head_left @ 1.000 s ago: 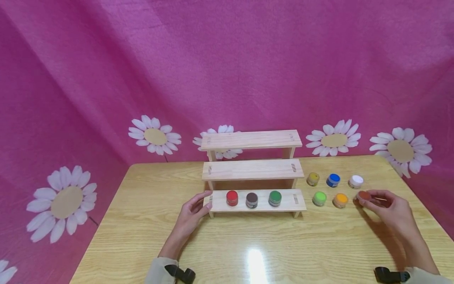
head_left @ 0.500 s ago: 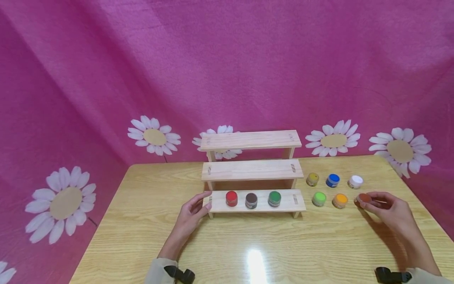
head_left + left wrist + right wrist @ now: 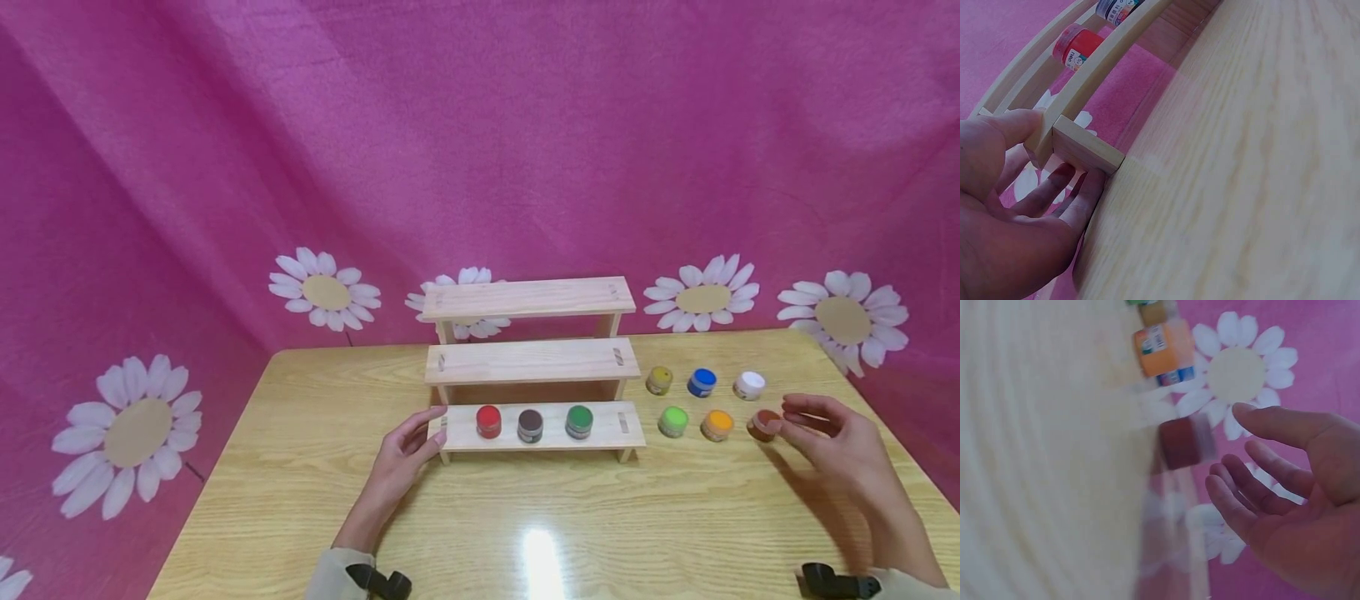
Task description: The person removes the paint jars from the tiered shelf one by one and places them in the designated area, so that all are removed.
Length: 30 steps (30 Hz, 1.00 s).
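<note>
A three-tier wooden stand (image 3: 533, 364) is set on the table. My left hand (image 3: 400, 454) grips the left end of its lowest shelf; in the left wrist view the thumb lies on the board, the other fingers around its end by the leg. Along that shelf stand a red paint jar (image 3: 488, 422), a dark brown paint jar (image 3: 530, 426) and a green paint jar (image 3: 579, 422). My right hand (image 3: 840, 437) is just right of a reddish-brown paint jar (image 3: 763, 426). In the right wrist view, its fingers are spread apart, with a gap to that jar (image 3: 1180, 443).
Right of the stand are a light green jar (image 3: 673, 422), an orange jar (image 3: 717, 425), an ochre jar (image 3: 659, 381), a blue jar (image 3: 702, 382) and a white jar (image 3: 749, 385). A pink flowered cloth (image 3: 480, 150) hangs behind the table (image 3: 465, 517).
My right hand has let go of the reddish-brown jar and drawn slightly to the right, its fingers opening. The left hand keeps its hold on the stand.
</note>
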### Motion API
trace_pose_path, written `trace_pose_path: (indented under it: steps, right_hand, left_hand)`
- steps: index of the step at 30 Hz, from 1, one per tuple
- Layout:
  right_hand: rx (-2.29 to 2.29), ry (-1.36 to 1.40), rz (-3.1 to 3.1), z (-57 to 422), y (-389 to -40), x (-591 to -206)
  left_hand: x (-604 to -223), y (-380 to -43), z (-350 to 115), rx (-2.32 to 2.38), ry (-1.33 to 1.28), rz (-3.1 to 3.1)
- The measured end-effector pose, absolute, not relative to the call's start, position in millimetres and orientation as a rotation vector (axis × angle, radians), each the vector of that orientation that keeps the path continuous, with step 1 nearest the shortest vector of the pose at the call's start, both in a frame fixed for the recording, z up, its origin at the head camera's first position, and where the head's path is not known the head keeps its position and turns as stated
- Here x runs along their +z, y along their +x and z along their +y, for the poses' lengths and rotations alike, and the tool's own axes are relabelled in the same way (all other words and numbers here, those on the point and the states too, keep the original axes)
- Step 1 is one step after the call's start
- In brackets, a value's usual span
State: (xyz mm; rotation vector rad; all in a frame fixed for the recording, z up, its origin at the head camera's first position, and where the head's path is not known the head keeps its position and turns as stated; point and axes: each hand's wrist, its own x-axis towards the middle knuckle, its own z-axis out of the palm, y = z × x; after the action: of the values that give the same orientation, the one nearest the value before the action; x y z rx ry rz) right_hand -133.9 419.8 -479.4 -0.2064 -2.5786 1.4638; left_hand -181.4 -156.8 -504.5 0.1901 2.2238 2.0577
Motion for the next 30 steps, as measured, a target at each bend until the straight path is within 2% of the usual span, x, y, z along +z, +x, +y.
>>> trace_pose_path:
  steps: [11,19,30]
  right_hand:
    - [1.599,0.036,-2.327,391.1,-135.9,-452.6]
    - [1.565,0.072,-2.389,362.0,-139.0,-456.1]
    - [1.556,0.261,-2.373,316.8,-139.9,-445.6]
  left_hand:
    - [-504.3,-181.8,-157.7,2.05,0.194,2.231]
    - [-504.8,-181.2,-156.9,2.051,0.193,2.244]
    - [-503.6,-181.4,-157.3,2.039,0.203,2.245]
